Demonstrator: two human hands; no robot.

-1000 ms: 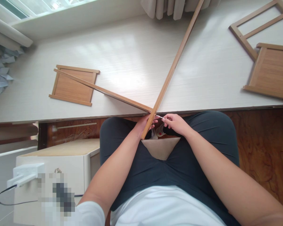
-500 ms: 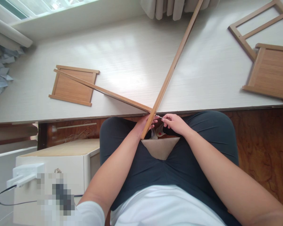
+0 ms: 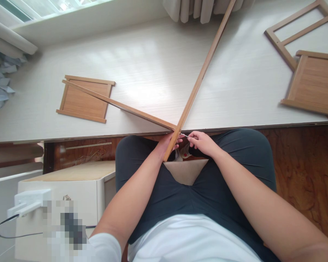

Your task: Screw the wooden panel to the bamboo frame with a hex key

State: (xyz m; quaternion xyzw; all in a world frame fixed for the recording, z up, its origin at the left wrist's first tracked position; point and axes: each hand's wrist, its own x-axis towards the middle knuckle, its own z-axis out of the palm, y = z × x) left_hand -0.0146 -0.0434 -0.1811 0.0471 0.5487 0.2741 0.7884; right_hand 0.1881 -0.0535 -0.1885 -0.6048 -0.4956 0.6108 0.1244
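Note:
My left hand (image 3: 166, 143) is wrapped round the near end of a long wooden bar (image 3: 199, 80), partly hidden behind it. Between the fingers of my right hand (image 3: 200, 141) is a thin metal tool (image 3: 184, 135), its tip pointing left at the joint where a second wooden piece (image 3: 136, 113) meets the bar. This second piece runs to the upper left, its far end over a small wooden panel (image 3: 84, 100). Both hands are just in front of the white surface's edge, between my knees.
An open wooden frame (image 3: 287, 38) and another panel (image 3: 315, 82) lie at the right of the white surface (image 3: 142, 65). Curtains (image 3: 196, 9) hang at the back. A cream cabinet (image 3: 71, 193) with a white plug adapter (image 3: 32, 202) stands at the lower left.

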